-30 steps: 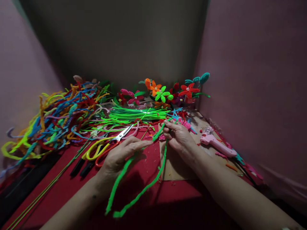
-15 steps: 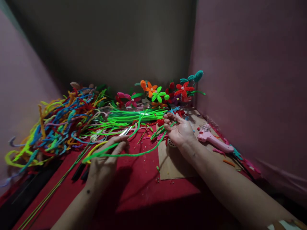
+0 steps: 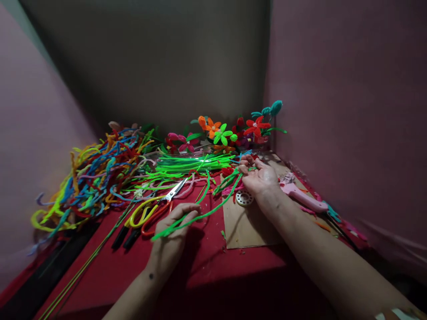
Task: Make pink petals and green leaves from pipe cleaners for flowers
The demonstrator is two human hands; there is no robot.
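My left hand (image 3: 174,226) pinches a green pipe cleaner (image 3: 218,208) between thumb and fingers, its folded end poking out behind the thumb. From there the pipe cleaner curves across to my right hand (image 3: 262,178), which is turned palm up. The curled fingers of that hand are closed around green pipe cleaner strands, partly hidden. Just beyond my left hand lie scissors (image 3: 174,192) with yellow and red handles, not held. Below my right hand, a pale round disc with holes (image 3: 244,198) rests on a cardboard sheet (image 3: 247,233).
A tangled heap of coloured pipe cleaners (image 3: 100,173) fills the left. Behind my hands lies a green pipe cleaner bundle (image 3: 193,163), with pipe cleaner flowers (image 3: 223,134) at the back. A pink glue gun (image 3: 305,198) sits right; long thin stems (image 3: 90,255) and black handles (image 3: 131,240) lie left.
My left hand has moved right, closer to my right hand, and the scissors' handles now show. The pipe cleaner's loop between the hands is shorter. The view has shifted slightly.
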